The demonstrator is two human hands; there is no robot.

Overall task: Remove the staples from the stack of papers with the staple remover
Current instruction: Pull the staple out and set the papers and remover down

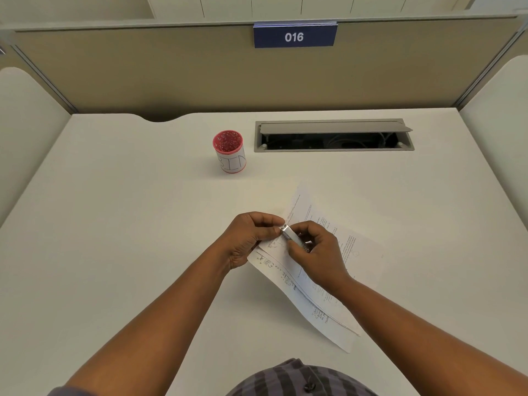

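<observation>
A stack of printed papers [317,298] lies on the white desk [128,212], its near edge lifted and folded over. My left hand [250,238] pinches the stack's upper left corner. My right hand [318,252] grips a small silver staple remover [288,234], and its metal tip meets that pinched corner right beside my left fingertips. The staple itself is too small to make out.
A red mesh cup [228,151] with a paper label reading BIN stands at the back centre, holding small bits. Behind it to the right is an open grey cable hatch [333,135]. A partition with a blue 016 sign [294,37] closes off the back.
</observation>
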